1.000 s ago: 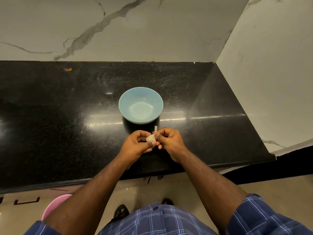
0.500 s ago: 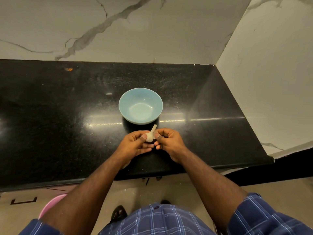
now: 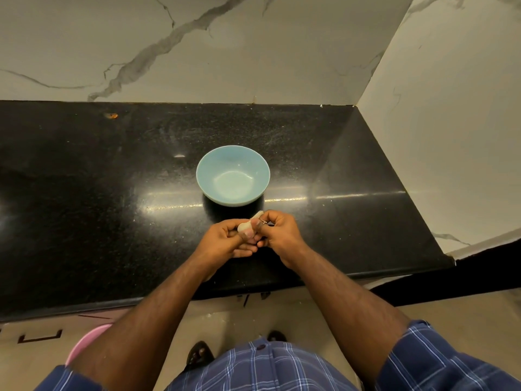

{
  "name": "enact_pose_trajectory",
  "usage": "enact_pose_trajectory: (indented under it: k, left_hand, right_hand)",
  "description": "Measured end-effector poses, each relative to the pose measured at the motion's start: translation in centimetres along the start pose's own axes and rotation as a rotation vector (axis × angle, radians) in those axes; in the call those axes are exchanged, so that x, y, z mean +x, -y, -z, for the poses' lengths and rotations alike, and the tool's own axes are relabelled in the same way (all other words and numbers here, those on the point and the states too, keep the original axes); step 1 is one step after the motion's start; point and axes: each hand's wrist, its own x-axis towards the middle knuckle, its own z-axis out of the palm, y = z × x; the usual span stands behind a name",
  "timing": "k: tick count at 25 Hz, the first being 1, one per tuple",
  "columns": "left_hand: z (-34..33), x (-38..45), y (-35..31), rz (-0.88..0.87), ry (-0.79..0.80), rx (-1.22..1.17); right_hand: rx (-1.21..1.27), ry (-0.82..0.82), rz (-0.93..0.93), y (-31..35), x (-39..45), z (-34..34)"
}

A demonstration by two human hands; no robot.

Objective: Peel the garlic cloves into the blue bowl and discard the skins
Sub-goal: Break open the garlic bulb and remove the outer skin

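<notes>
A pale garlic clove (image 3: 244,224) sits between my two hands, just in front of the blue bowl (image 3: 208,176). My left hand (image 3: 225,241) holds the clove with thumb and curled fingers. My right hand (image 3: 279,233) pinches a thin strip of skin at the clove's tip, which points towards the bowl. The bowl stands upright on the black countertop (image 3: 84,210) and looks empty inside. Much of the clove is hidden by my fingers.
Marble walls close the counter at the back and on the right. The counter's front edge runs under my forearms. A pink container (image 3: 84,342) shows on the floor at lower left, partly behind my left arm. A small orange speck (image 3: 112,116) lies far back left.
The clove has been turned slightly between my fingers, and my right fingertips have shifted their pinch at its tip. Both hands stay in the same spot before the bowl.
</notes>
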Motion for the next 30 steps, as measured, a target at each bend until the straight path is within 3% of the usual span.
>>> enact_pose_trajectory:
  k: [6, 12, 20, 27, 30]
  left_hand:
    - [0.4, 0.2, -0.3, 0.102, -0.006, -0.063]
    - [-0.7, 0.1, -0.4, 0.054, -0.143, -0.036]
    - [-0.2, -0.2, -0.5, 0.048, -0.059, -0.03]
    - [-0.3, 0.1, -0.3, 0.054, -0.104, -0.076]
    - [-0.2, 0.2, -0.3, 0.066, -0.102, -0.072]
  right_hand:
    - [-0.177, 0.035, 0.063, 0.7, 0.0, 0.5]
    - [-0.212, -0.099, 0.112, 0.5, -0.3, 0.4]
    - [-0.443, -0.035, 0.162, 0.8, -0.3, 1.5]
    - [-0.626, -0.168, 0.113, 1.6, 1.0, 4.0]
    - [-0.735, -0.127, 0.085, 2.8, 1.2, 5.0]
